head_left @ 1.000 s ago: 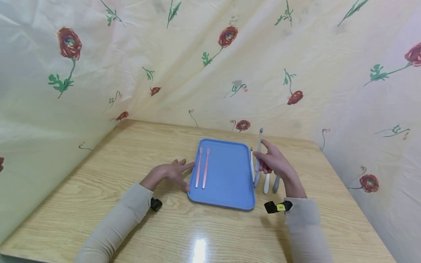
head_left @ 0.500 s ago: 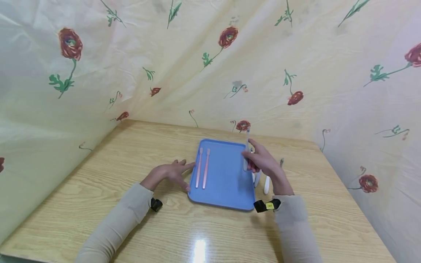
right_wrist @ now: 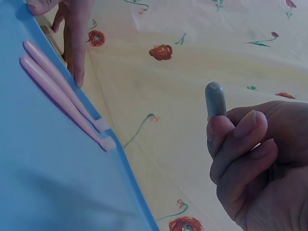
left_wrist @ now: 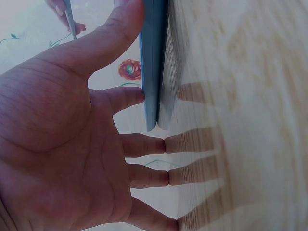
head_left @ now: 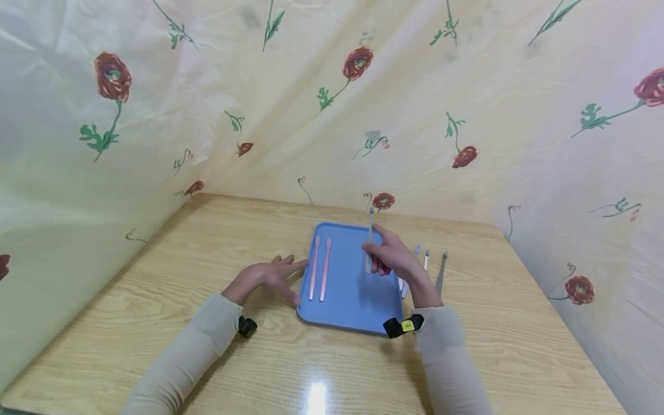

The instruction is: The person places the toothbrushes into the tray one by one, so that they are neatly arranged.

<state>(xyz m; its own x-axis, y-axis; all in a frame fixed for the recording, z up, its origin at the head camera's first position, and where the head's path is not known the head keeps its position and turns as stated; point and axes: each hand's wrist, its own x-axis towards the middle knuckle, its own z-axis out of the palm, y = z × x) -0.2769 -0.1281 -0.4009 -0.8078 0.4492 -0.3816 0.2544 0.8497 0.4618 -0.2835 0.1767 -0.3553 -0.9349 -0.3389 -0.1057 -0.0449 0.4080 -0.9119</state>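
In the head view, a blue tray lies on the table. Two pink toothbrushes, the outer one and the inner one, lie side by side along its left part. My left hand is at the tray's left edge with fingers spread; in the left wrist view the thumb and index finger touch the tray's side, and the other fingertips meet the table. My right hand holds a grey toothbrush over the right part of the tray, head pointing away. Its rounded handle end pokes out of the curled fingers in the right wrist view.
Right of the tray lie several more toothbrushes, among them a dark grey one and a white one, partly hidden by my right forearm. Flower-patterned cloth hangs behind and beside the wooden table.
My right hand has moved left with the grey toothbrush, from beside the tray to over its right part. My left hand has stayed at the tray's edge.
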